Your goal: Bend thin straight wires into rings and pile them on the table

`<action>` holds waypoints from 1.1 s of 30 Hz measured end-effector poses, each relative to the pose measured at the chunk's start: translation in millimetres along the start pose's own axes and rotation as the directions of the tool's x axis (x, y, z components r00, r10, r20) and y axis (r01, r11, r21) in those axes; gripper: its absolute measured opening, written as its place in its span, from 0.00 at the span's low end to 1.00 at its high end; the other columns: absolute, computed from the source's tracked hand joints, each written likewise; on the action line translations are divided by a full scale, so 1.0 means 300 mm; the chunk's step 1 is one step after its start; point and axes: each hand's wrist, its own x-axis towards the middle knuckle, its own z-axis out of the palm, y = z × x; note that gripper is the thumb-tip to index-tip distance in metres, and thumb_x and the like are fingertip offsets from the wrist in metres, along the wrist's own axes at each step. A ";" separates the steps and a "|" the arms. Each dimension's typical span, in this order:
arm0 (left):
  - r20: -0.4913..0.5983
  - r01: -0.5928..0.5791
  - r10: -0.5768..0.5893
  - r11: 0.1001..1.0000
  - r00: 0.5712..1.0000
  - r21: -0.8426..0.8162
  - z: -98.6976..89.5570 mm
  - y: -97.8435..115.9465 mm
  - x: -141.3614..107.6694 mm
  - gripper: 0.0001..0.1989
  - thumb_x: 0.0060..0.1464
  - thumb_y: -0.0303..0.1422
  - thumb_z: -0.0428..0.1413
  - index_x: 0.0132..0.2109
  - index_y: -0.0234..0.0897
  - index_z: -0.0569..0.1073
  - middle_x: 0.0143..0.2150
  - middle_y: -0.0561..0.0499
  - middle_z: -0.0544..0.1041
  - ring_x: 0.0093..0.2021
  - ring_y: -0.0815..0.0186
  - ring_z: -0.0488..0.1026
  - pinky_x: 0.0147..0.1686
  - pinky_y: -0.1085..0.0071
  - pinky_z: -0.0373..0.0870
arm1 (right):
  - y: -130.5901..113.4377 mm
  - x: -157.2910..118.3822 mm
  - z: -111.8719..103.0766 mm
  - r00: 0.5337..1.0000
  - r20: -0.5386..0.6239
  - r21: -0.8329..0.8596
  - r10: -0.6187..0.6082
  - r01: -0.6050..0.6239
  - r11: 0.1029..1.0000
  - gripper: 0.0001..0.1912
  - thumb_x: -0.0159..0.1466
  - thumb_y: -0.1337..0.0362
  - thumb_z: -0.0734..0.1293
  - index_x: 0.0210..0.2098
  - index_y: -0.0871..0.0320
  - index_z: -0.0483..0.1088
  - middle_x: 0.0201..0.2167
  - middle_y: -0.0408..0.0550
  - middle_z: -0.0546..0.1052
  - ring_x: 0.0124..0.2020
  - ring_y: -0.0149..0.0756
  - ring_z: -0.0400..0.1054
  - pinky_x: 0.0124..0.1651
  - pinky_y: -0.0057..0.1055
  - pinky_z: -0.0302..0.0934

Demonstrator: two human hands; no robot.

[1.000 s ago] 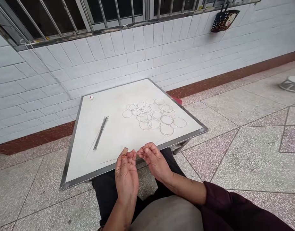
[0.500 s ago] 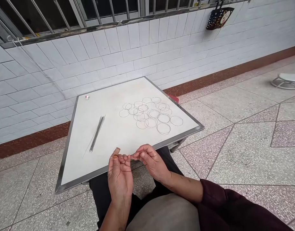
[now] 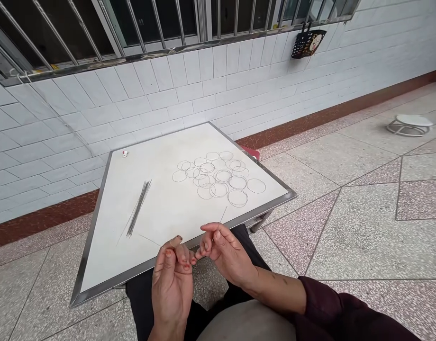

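Over the table's front edge, my left hand [image 3: 173, 279] pinches a thin wire [image 3: 150, 239] between thumb and fingers, its free end pointing up and left. My right hand [image 3: 228, 251] is also closed, with a thin wire end sticking up past the index finger. Whether both ends belong to one wire, I cannot tell. The fingertips of the two hands nearly meet. Beyond them lie many thin wire rings [image 3: 237, 198], overlapping on the right half of the white table [image 3: 168, 151]. A bundle of straight wires [image 3: 139, 208] rests at the left.
A small white and red object [image 3: 125, 153] sits near the table's far left corner. Behind stands a tiled wall [image 3: 132, 104] with a barred window, and a dark basket [image 3: 307, 42] hangs there. A white round stool [image 3: 410, 124] is on the floor at right.
My hands were close together along the wire and have lowered slightly. Wire ends now point outward, up-left from the left hand and up from the right. The camera view has shifted.
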 end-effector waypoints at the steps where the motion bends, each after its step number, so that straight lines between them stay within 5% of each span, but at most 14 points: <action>1: 0.031 0.018 -0.018 1.000 0.999 -0.001 0.006 0.006 -0.008 0.09 0.53 0.39 0.65 0.38 0.39 0.80 0.21 0.56 0.65 0.24 0.69 0.64 0.29 0.71 0.69 | -0.007 -0.004 0.003 1.000 0.019 0.000 0.001 -0.001 1.000 0.18 0.66 0.47 0.67 0.48 0.51 0.75 0.26 0.42 0.68 0.30 0.33 0.65 0.41 0.37 0.68; 6: 0.175 0.088 -0.094 0.995 0.980 0.041 0.022 0.039 -0.043 0.13 0.58 0.38 0.61 0.28 0.37 0.76 0.18 0.56 0.62 0.21 0.70 0.59 0.24 0.72 0.65 | -0.040 -0.023 0.004 0.989 0.147 -0.024 0.017 -0.013 1.000 0.18 0.68 0.50 0.66 0.54 0.49 0.74 0.25 0.40 0.64 0.27 0.30 0.62 0.36 0.33 0.66; 16: 0.261 0.247 -0.318 0.930 0.911 0.270 -0.023 0.102 -0.080 0.12 0.56 0.41 0.62 0.31 0.38 0.82 0.17 0.49 0.69 0.21 0.64 0.66 0.28 0.63 0.69 | -0.133 -0.055 -0.025 0.932 0.350 -0.256 0.093 0.000 0.967 0.24 0.72 0.56 0.61 0.67 0.40 0.58 0.32 0.40 0.66 0.27 0.27 0.67 0.35 0.30 0.67; 20: 0.312 0.327 -0.412 0.899 0.856 0.292 -0.027 0.104 -0.096 0.13 0.58 0.41 0.60 0.33 0.37 0.83 0.16 0.48 0.72 0.20 0.62 0.69 0.31 0.60 0.71 | -0.177 -0.064 -0.029 0.901 0.411 -0.476 0.140 0.081 0.876 0.23 0.75 0.59 0.56 0.68 0.43 0.56 0.28 0.38 0.67 0.26 0.27 0.67 0.35 0.28 0.66; 23: 0.324 0.407 -0.500 0.857 0.803 0.315 -0.024 0.111 -0.100 0.11 0.58 0.39 0.60 0.39 0.37 0.83 0.15 0.50 0.73 0.18 0.64 0.69 0.33 0.61 0.71 | -0.205 -0.061 -0.037 0.863 0.459 -0.656 0.211 0.169 0.736 0.24 0.75 0.62 0.56 0.69 0.49 0.55 0.26 0.40 0.70 0.32 0.31 0.68 0.46 0.34 0.66; 28: 0.317 0.492 -0.628 0.765 0.710 0.415 -0.026 0.125 -0.102 0.10 0.60 0.37 0.59 0.39 0.37 0.83 0.23 0.49 0.80 0.29 0.61 0.77 0.43 0.62 0.71 | -0.226 -0.058 -0.072 0.809 0.520 -0.760 0.274 0.292 0.581 0.27 0.73 0.65 0.60 0.70 0.54 0.54 0.32 0.47 0.72 0.44 0.36 0.62 0.48 0.33 0.66; 33: 0.316 0.507 -0.629 0.768 0.710 0.391 -0.049 0.112 -0.087 0.17 0.65 0.41 0.52 0.43 0.36 0.82 0.22 0.49 0.80 0.28 0.62 0.77 0.42 0.64 0.71 | -0.210 -0.052 -0.092 0.810 0.478 -0.806 0.340 0.249 0.537 0.30 0.71 0.70 0.60 0.70 0.47 0.53 0.41 0.47 0.65 0.41 0.31 0.62 0.46 0.28 0.67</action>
